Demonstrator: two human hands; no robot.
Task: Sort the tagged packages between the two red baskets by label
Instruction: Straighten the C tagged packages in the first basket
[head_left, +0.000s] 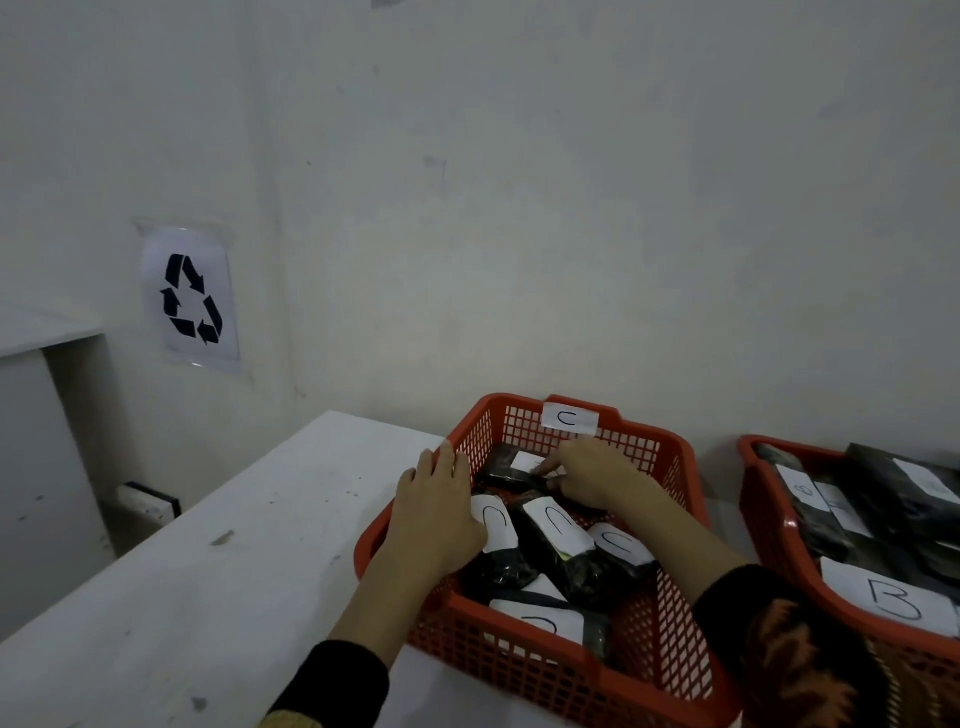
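Note:
A red basket (675, 670) with a paper "C" tag (570, 420) on its far rim holds several black packages, each with a white "C" label (556, 525). My left hand (441, 514) rests flat on the basket's left rim, touching one labelled package (496, 566). My right hand (592, 480) reaches inside the basket, fingers closed on a black package (501, 465) at the far end. To the right stands a second red basket (779, 540) with a "B" tag (891, 597), filled with black packages labelled "B" (802, 491).
Both baskets stand on a white table (208, 571) against a white wall. A recycling-symbol sheet (191, 299) is stuck to the wall at the left. A small black-edged block (150, 501) lies beyond the table's left edge.

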